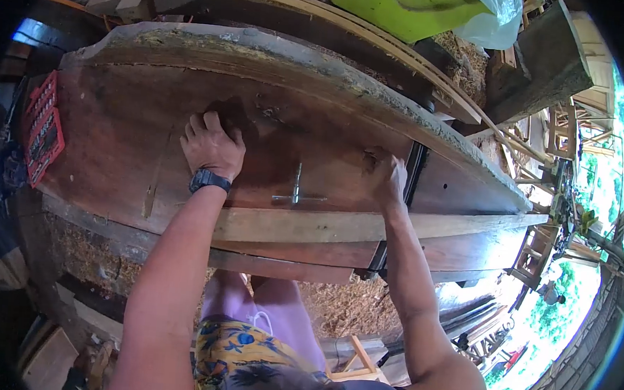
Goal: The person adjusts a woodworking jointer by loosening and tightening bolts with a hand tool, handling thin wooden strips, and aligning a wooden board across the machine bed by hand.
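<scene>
A large reddish-brown wooden slab [108, 132] with a rough live edge lies before me. My left hand [213, 147], with a dark watch on the wrist, rests on the slab, fingers apart and slightly bent, holding nothing. Farther right, my right hand [391, 178] is closed near a dark knot [371, 158]; whatever its fingers may hold is hidden. Between both hands lies a metal T-handle tap wrench [297, 188] on the wood. A pale wooden batten [303, 225] runs along the slab below my hands, under my right forearm.
Just right of my right hand, a black clamp bar [416, 174] crosses the slab. An open red tool case [42, 130] sits at the left end. Beyond the far edge are a lime-green object [402, 11] and planks [541, 66]. Wood shavings [341, 304] cover the floor.
</scene>
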Available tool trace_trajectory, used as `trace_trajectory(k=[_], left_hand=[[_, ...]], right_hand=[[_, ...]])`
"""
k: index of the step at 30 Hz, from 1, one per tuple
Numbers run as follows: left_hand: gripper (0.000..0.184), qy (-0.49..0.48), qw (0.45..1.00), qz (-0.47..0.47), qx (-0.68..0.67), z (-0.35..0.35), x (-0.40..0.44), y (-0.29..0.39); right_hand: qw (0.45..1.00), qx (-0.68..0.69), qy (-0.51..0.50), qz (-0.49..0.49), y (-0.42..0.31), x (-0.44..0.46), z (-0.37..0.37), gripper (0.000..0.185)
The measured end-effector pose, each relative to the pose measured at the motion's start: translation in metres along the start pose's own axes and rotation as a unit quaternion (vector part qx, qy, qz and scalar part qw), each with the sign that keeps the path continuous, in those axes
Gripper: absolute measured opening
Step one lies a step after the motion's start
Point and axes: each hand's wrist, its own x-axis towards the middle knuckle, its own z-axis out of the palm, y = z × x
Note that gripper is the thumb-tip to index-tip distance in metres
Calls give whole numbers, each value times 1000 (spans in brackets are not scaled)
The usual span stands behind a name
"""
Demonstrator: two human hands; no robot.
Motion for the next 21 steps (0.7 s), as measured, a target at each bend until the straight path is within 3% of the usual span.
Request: trace_trajectory(k=[2, 7, 13, 16, 19, 21], left_hand=[[45, 85, 996, 31, 20, 6, -3, -2], [43, 95, 995, 35, 11, 4, -3, -1], [46, 98, 995, 31, 19, 7, -2, -1], [47, 88, 995, 31, 24, 8, -2, -2], [47, 84, 996, 28, 26, 8, -2, -2], [47, 78, 996, 23, 28, 9, -2, -1]], right_hand=[[998, -27, 43, -35, -2, -1, 6, 18], [986, -67, 123, -91, -5, -3, 12, 11], [990, 58, 130, -7, 6, -9, -7, 14], [984, 88, 109, 110, -14, -16, -30, 17], [938, 244, 45, 242, -28, -21, -46, 21], [919, 310, 50, 237, -26, -26, -43, 21]])
